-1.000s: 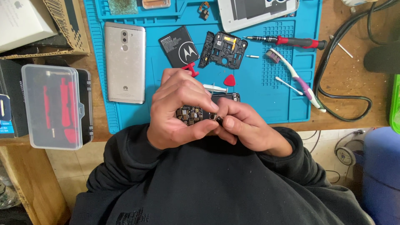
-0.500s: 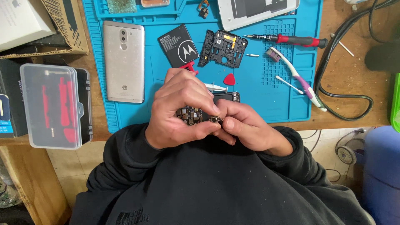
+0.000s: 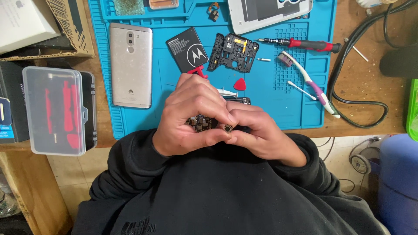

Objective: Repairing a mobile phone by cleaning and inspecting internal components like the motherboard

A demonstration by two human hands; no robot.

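Both hands meet near the front edge of a blue repair mat (image 3: 278, 100). My left hand (image 3: 189, 115) grips a small dark circuit board (image 3: 200, 123) with many tiny components. My right hand (image 3: 257, 132) touches the same board from the right, its thumb and forefinger pinching a tiny round part (image 3: 227, 128) at the board's edge. Most of the board is hidden under my fingers. Just beyond my hands lie a red triangular pick (image 3: 239, 84) and a thin metal tool (image 3: 226, 92).
On the mat: a silver phone (image 3: 130, 65) face down, a black battery (image 3: 188, 50), a black plastic frame (image 3: 233, 53), a red-handled screwdriver (image 3: 300, 43), a toothbrush (image 3: 309, 82). A clear case (image 3: 54, 111) of red tools sits left; black cables (image 3: 352, 87) lie right.
Both hands have stayed together on the board; only the fingers shifted slightly.
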